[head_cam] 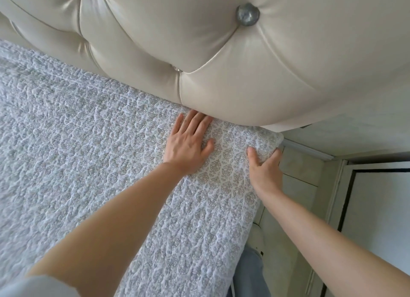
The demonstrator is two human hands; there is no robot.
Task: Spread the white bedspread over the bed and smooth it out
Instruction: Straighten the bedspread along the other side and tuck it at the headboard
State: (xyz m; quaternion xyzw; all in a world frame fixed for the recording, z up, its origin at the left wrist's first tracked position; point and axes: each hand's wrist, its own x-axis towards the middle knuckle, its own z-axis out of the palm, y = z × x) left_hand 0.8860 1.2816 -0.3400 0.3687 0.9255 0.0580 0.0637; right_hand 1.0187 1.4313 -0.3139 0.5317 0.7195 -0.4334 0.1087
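Fig.: head-end corner of the bed, seen from above. The white bedspread (73, 145), quilted w/ a grey medallion print, already covers the mattress top up to the headboard (221, 52) and drapes over the side edge at right. Left hand (188, 144) lies flat on the cloth, fingers straight and slightly spread, tips touching the headboard's base. Right hand (265, 163) grips the corner of the spread, thumb on top, fingers curled under the edge.

Step in hand, as judged: seating and smoothing the corner. To do it well, keep the flat palm as an anchor, draw the corner taut toward the outer edge w/ the gripping hand, then sweep the palm outward so the slack runs off the side, not back into the middle; check that the hem sits square against the headboard.

Surroundings: tufted cream headboard w/ a silver button (247, 15); pale floor (295, 174) beside the bed; a light panel w/ dark trim (381, 208) at right.
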